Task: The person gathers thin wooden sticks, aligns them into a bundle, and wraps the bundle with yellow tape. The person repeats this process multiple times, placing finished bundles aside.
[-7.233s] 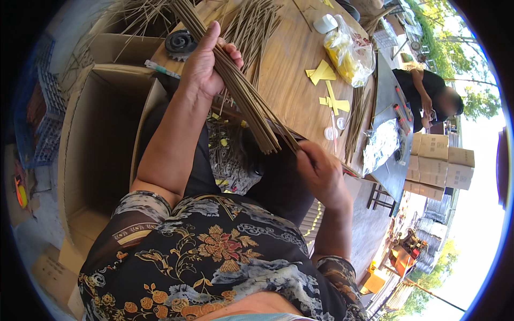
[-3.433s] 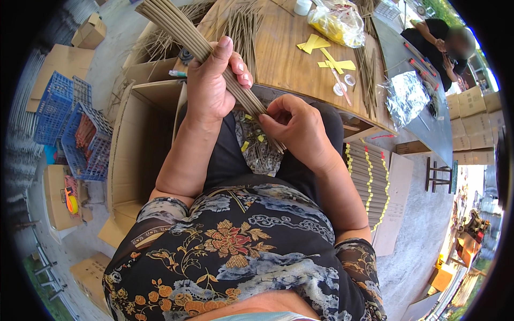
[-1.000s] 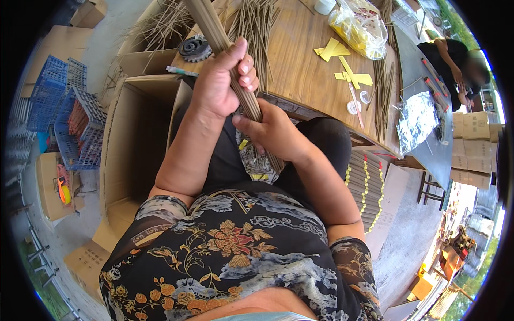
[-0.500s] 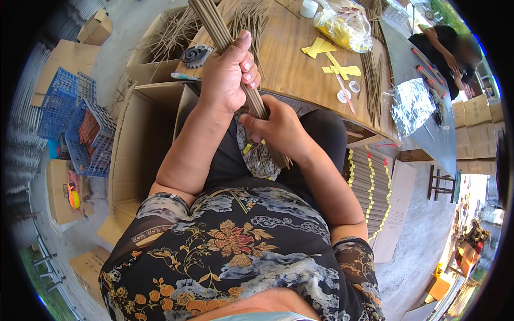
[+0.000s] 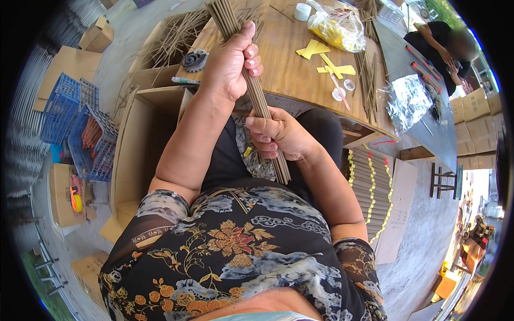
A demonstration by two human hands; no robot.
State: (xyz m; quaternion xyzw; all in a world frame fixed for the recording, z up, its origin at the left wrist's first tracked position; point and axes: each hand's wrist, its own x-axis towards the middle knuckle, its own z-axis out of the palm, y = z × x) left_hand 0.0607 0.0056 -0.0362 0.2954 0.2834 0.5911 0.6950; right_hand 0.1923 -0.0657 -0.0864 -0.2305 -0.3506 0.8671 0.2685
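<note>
A bundle of thin brown sticks [image 5: 259, 100], resembling incense sticks, slants over my lap. My left hand [image 5: 229, 63] is wrapped round its upper part, thumb pointing up along the sticks. Lower down, my right hand [image 5: 281, 134] grips the same bundle with fingers curled round it. The lower stick ends show below that hand, fairly level with one another. Beyond my hands, the wooden table [image 5: 281, 80] bears yellow paper strips [image 5: 312, 49], more loose sticks [image 5: 369, 88] and a dark, toothed round object [image 5: 194, 60].
An open cardboard box [image 5: 140, 134] stands left of my legs; another behind it holds loose sticks [image 5: 174, 40]. Yellow-banded bundles [image 5: 369, 187] lie at right. A clear bag [image 5: 342, 29] and crumpled foil [image 5: 409, 101] rest on the tabletops. A co-worker [image 5: 436, 48] is at far right.
My right hand has closed more fully round the bundle, its fingers now curled in front. The lower stick ends now show more plainly beneath it. My left hand keeps its grip.
</note>
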